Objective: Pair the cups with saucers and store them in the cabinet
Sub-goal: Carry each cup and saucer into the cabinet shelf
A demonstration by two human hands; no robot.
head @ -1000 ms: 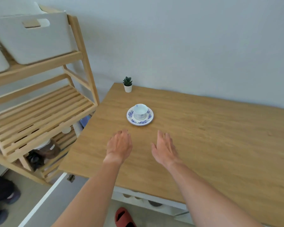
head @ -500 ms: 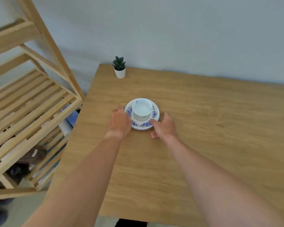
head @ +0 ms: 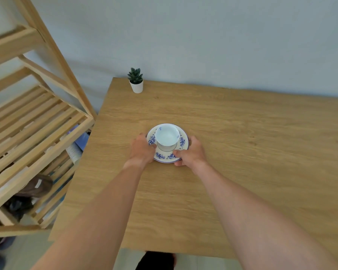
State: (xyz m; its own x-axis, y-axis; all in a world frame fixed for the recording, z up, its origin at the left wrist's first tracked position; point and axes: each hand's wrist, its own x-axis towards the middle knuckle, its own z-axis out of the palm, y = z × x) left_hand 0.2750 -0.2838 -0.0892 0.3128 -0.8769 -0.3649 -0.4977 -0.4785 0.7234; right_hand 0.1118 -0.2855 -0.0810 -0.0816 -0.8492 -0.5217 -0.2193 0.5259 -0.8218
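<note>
A white cup (head: pixel 167 136) with small blue marks stands upright on a white saucer (head: pixel 182 142) with blue flowers, on the wooden table (head: pixel 242 152). My left hand (head: pixel 141 150) grips the saucer's left rim, thumb on top. My right hand (head: pixel 191 152) grips its right and near rim the same way. The saucer's near edge looks slightly off the table, but I cannot tell for sure. The wooden slatted shelf unit (head: pixel 33 121) stands to the left of the table.
A small potted succulent (head: pixel 136 80) stands at the table's far left corner by the wall. The shelf unit's lower levels hold a roll of paper (head: pixel 73 152) and dark items (head: pixel 27 195). The table's near edge runs just below my forearms.
Both hands went forward from the bare table to the saucer and closed on its two sides. The view moved closer and tilted down.
</note>
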